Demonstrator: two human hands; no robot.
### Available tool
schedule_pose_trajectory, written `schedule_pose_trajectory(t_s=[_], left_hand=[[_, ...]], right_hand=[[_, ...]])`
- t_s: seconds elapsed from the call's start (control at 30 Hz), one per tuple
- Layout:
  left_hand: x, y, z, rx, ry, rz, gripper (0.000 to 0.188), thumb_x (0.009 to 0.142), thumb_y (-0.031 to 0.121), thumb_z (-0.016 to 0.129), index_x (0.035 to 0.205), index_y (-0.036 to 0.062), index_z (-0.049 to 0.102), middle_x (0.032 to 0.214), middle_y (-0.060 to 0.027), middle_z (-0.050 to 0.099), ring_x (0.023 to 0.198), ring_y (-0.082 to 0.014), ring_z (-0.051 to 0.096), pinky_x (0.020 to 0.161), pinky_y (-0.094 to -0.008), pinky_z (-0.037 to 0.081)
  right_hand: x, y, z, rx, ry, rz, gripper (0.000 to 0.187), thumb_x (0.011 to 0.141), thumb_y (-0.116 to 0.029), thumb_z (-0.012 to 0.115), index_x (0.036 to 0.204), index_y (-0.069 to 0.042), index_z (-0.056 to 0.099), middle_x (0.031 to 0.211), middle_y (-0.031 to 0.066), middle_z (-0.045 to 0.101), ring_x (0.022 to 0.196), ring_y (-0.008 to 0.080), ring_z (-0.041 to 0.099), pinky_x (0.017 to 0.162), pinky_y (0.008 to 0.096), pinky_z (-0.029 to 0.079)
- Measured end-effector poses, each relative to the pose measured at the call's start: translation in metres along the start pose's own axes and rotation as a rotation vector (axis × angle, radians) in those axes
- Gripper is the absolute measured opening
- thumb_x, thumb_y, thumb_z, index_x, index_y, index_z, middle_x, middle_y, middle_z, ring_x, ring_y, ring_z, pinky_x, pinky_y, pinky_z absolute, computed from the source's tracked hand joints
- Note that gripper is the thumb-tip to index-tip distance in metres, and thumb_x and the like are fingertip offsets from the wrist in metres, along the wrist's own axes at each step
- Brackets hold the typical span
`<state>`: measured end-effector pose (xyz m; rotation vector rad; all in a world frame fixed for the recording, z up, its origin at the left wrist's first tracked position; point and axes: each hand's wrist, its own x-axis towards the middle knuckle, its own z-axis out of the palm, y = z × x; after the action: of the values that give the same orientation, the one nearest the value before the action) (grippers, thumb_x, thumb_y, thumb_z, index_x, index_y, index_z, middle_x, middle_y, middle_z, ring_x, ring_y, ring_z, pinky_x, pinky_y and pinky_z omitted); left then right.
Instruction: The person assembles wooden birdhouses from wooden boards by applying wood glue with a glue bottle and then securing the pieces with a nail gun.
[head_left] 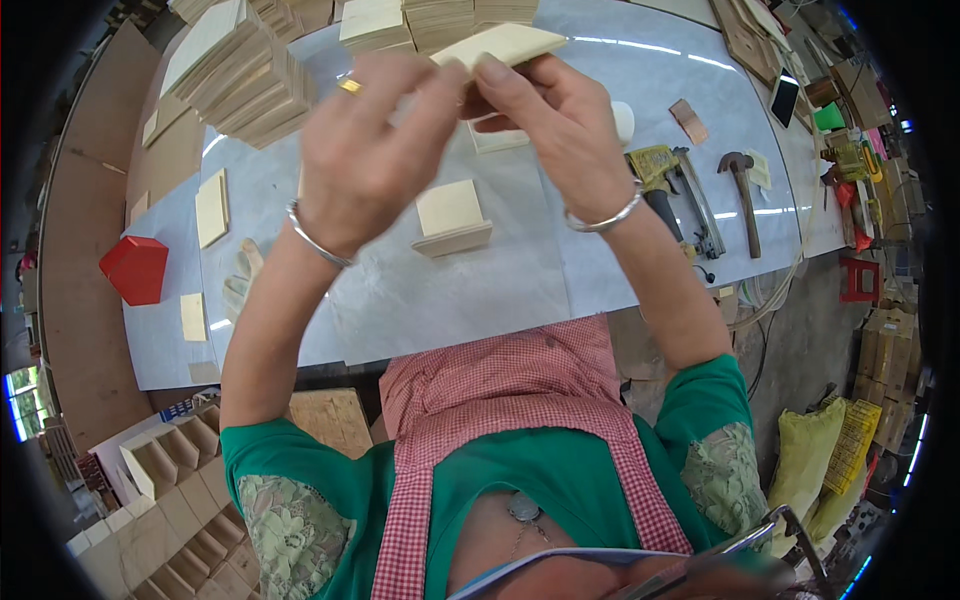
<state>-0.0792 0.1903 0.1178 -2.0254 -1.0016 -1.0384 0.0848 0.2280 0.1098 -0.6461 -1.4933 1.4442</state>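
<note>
Above the far part of the table, both hands are raised around a thin pale wooden board [515, 42]. My right hand [575, 135] grips it, thumb on the near face and fingers behind. My left hand [365, 155], smeared by motion, is closed with its fingertips at the board's left end; what lies between them is partly hidden. Below the hands, an assembled wooden piece [452, 212], made of a flat panel and an upright strip, rests on the table. Partly behind my right hand are another pale wooden piece [497, 138] and a white bottle [623, 122].
Stacks of wooden boards [240, 80] stand at the far left. A nail gun [665, 185] and a hammer [746, 200] lie to the right. Left on the table [450, 310] are a red box [135, 270], a glove [240, 280] and loose panels [212, 208].
</note>
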Motion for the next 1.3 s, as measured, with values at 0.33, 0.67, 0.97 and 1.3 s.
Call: schedule_pose_trajectory(t_s=[0.33, 0.67, 0.97, 1.3], left_hand=[[-0.131, 0.053, -0.039, -0.556, -0.231, -0.784, 0.045, 0.068, 0.015, 0.077, 0.107, 0.0003, 0.060, 0.099, -0.0110, 0.060, 0.080, -0.0191, 0.056, 0.068, -0.0290, 0.047], [-0.164, 0.091, 0.007, -0.719, -0.261, -1.154, 0.033, 0.073, 0.010, 0.074, 0.101, -0.0008, 0.060, 0.092, -0.0095, 0.061, 0.081, -0.0167, 0.055, 0.069, -0.0275, 0.046], [-0.120, 0.081, -0.001, -0.626, 0.024, -0.783, 0.061, 0.076, 0.012, 0.074, 0.127, -0.0010, 0.045, 0.117, -0.0133, 0.057, 0.100, -0.0195, 0.054, 0.088, -0.0324, 0.043], [-0.123, 0.087, 0.001, -0.420, -0.042, -0.780, 0.036, 0.079, 0.004, 0.070, 0.113, 0.0023, 0.060, 0.107, -0.0077, 0.064, 0.083, -0.0137, 0.053, 0.072, -0.0262, 0.043]], right_hand=[[-0.022, 0.023, -0.038, 0.025, 0.055, 0.206, 0.021, 0.087, -0.018, 0.059, 0.093, 0.001, 0.066, 0.087, 0.0000, 0.063, 0.086, 0.0070, 0.053, 0.085, 0.0225, 0.038], [-0.021, 0.063, -0.036, -0.053, -0.160, 0.354, 0.018, 0.082, -0.021, 0.064, 0.078, -0.003, 0.065, 0.078, -0.0044, 0.056, 0.080, 0.0056, 0.046, 0.078, 0.0214, 0.033], [-0.007, 0.068, -0.036, -0.128, -0.316, 0.335, 0.024, 0.079, -0.027, 0.066, 0.071, -0.005, 0.063, 0.072, -0.0055, 0.051, 0.075, 0.0061, 0.042, 0.073, 0.0225, 0.032], [-0.003, 0.077, -0.033, -0.158, -0.326, 0.371, 0.023, 0.078, -0.027, 0.065, 0.072, -0.004, 0.066, 0.070, -0.0029, 0.054, 0.072, 0.0065, 0.044, 0.070, 0.0214, 0.032]])
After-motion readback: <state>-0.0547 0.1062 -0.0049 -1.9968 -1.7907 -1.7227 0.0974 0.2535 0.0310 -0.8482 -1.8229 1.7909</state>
